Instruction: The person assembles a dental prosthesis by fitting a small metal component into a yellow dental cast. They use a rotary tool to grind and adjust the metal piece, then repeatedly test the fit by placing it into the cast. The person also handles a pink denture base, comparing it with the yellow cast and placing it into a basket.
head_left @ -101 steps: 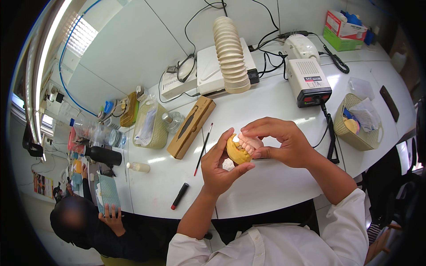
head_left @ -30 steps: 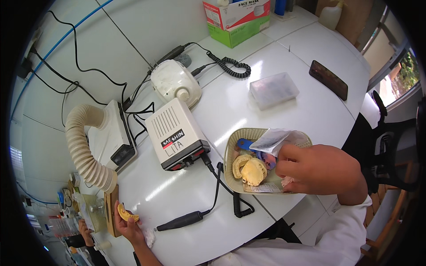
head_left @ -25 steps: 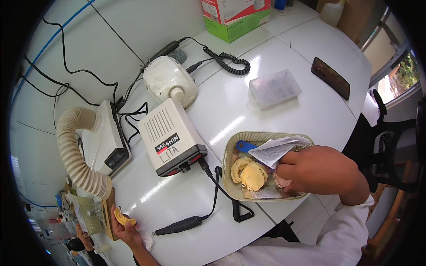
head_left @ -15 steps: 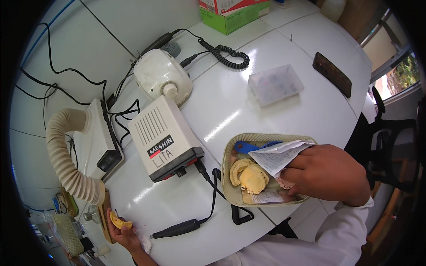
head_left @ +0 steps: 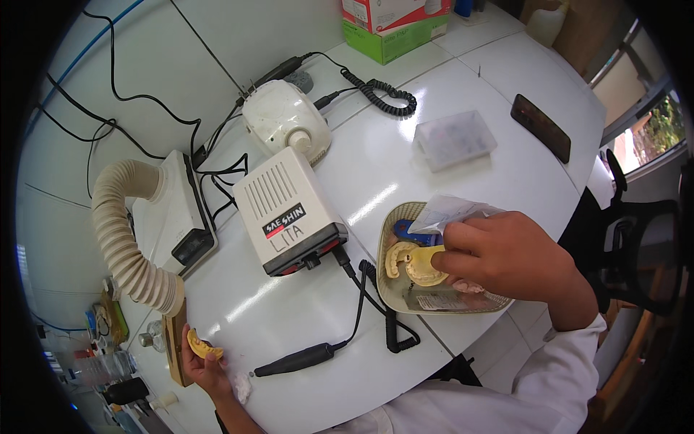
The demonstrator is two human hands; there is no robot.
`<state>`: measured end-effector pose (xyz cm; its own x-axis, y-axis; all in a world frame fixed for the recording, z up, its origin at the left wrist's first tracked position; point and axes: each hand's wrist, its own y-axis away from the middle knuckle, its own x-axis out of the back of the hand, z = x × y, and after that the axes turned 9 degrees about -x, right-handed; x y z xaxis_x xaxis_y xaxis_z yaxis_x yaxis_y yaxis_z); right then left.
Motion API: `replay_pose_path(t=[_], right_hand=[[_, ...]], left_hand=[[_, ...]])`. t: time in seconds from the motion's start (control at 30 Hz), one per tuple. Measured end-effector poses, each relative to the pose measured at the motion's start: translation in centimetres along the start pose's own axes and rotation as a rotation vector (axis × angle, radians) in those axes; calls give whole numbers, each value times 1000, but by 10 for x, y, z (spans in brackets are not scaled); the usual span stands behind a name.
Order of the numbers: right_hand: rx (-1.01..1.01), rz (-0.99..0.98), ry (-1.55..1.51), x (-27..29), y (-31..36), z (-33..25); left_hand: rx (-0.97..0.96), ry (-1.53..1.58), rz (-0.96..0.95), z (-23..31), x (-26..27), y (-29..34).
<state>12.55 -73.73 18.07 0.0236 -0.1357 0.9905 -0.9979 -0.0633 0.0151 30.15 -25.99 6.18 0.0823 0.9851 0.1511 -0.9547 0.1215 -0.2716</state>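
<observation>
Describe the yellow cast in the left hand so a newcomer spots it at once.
Over the white worktop, find the ribbed cream hose at the left. A little below its lower end, beside a brown cardboard box, the left hand holds a small curved yellow cast. The other yellow casts are at the basket farther right; this one alone is well away from it.

Yellow dental cast (head_left: 202, 348) in the left hand (head_left: 207, 369), right hand (head_left: 504, 257) over the beige basket (head_left: 387, 291).

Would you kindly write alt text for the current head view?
A person's right hand reaches to a yellow cast in a basket; the left hand holds a curved yellow piece. A control box and handpiece lie on the white table.
</observation>
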Motion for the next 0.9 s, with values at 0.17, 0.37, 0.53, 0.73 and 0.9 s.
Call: replay_pose_path(t=[0.17, 0.37, 0.53, 0.73, 0.9], right_hand=[[-188, -43, -376, 2, 7, 5], [-226, -14, -692, 2, 12, 12], [-268, 90, -797, 6, 12, 3], [-392, 221, -999, 0, 12, 1], [-580, 222, -1283, 4, 9, -6]], left_hand=[[-16, -14, -76, -1, 2, 0], [20, 2, -87, 2, 2, 0], [19, 31, -110, 6, 0, 0], [15, 37, -159, 10, -4, 2], [13, 77, -175, 20, -7, 5]])
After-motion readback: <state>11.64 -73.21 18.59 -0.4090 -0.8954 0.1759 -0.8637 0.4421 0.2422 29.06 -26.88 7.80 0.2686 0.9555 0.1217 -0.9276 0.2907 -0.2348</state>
